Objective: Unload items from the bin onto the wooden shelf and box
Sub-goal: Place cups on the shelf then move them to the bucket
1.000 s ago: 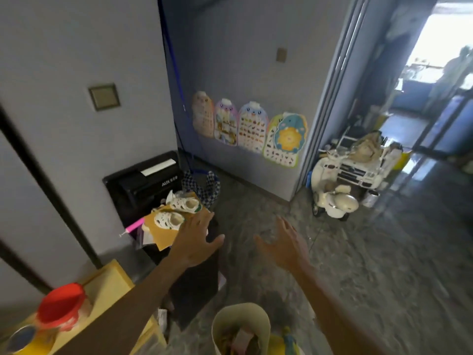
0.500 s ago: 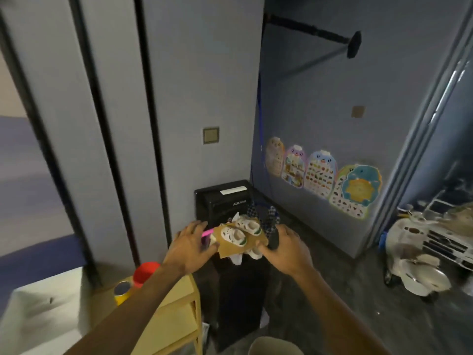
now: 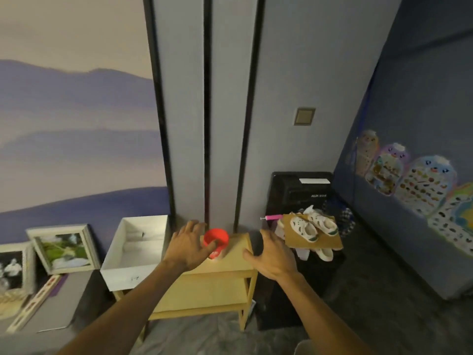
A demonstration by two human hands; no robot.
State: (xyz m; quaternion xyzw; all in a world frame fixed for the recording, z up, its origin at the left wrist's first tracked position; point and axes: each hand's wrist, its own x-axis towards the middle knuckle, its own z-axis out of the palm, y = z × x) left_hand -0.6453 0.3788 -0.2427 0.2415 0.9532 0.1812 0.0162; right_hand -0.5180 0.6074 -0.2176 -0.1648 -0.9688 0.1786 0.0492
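Note:
A small wooden shelf [image 3: 231, 256] stands against the wall, with a red-lidded jar [image 3: 217, 237] on its top. My left hand [image 3: 188, 248] reaches over the shelf with fingers spread, its thumb touching the jar's front. My right hand [image 3: 272, 254] hovers at the shelf's right edge, fingers loosely spread and holding nothing that I can see. An open white box [image 3: 133, 252] sits just left of the shelf. Only the bin's pale rim [image 3: 304, 347] shows, at the bottom edge.
Right of the shelf a black appliance [image 3: 302, 190] carries a cardboard sheet [image 3: 330, 242] with small white shoes [image 3: 304, 228] and a pink pen [image 3: 272, 217]. Framed photos [image 3: 62, 248] lean on the wall at left. Colourful charts [image 3: 422, 183] hang on the right wall.
My view has swung left from the appliance to the shelf. Both hands left the cardboard with the shoes and moved down-left over the shelf top, the left one reaching the red-lidded jar.

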